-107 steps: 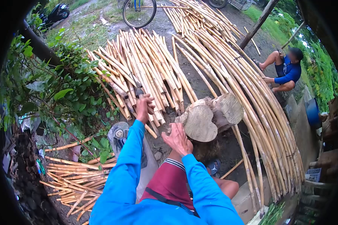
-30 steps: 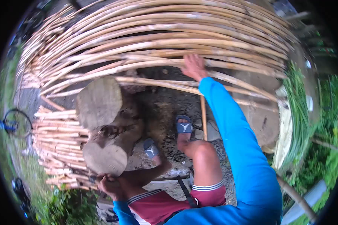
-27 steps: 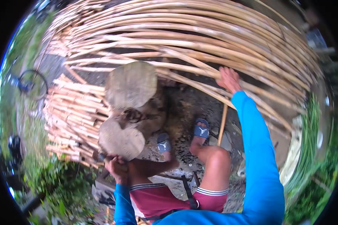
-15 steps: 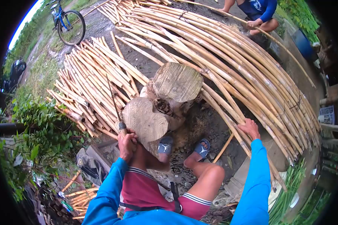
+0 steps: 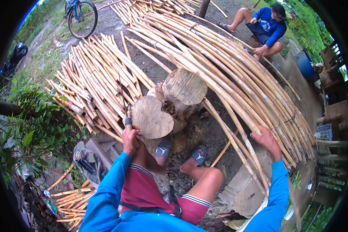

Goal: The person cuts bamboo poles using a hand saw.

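My left hand (image 5: 131, 140) is closed around the wrapped handle of a machete (image 5: 128, 122), whose thin dark blade points up and away beside the stump. The stump has two flat cut tops, a nearer one (image 5: 151, 116) and a farther one (image 5: 185, 87). My right hand (image 5: 267, 142) is wrapped round a bamboo pole (image 5: 241, 112) on the right, which runs far forward past the stump's right side. Other loose bamboo poles (image 5: 232, 135) slant down just left of that hand.
Cut bamboo pieces (image 5: 92, 81) lie piled on the left. A tied bundle of long poles (image 5: 259, 77) fills the right. Beyond it a person in a blue shirt (image 5: 272, 27) holds a pole. A bicycle (image 5: 81, 19), leafy bush (image 5: 42, 120) and blue tub (image 5: 306, 65) stand around.
My right hand has moved slightly right and nearer, with a pole in it that now lies higher over the others. My left hand stays on the machete. The view has tilted, showing more of the other person.
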`<action>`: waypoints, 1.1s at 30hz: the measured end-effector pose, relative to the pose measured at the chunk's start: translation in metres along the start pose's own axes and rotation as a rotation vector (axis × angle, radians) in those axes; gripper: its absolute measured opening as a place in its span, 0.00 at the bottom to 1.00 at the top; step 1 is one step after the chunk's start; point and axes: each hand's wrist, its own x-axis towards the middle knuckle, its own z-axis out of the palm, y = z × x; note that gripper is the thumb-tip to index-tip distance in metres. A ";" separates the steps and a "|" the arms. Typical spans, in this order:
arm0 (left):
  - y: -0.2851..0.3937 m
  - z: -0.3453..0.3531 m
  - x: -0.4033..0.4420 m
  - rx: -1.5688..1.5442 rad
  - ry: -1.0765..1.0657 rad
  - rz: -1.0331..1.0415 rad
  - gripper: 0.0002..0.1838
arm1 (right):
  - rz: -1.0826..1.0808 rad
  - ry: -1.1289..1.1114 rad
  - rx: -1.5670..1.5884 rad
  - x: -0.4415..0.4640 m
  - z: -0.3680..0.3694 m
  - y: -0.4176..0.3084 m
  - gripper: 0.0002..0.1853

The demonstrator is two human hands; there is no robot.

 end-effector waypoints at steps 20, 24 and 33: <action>0.002 0.013 -0.011 0.012 0.005 -0.019 0.12 | 0.378 -0.254 0.090 -0.248 0.099 0.158 0.17; 0.005 0.015 -0.018 0.019 -0.012 0.001 0.12 | 0.493 -0.179 -0.120 -0.234 0.131 0.202 0.19; -0.019 -0.005 -0.002 0.071 -0.009 0.013 0.08 | 0.656 0.052 -0.253 -0.197 0.199 0.279 0.21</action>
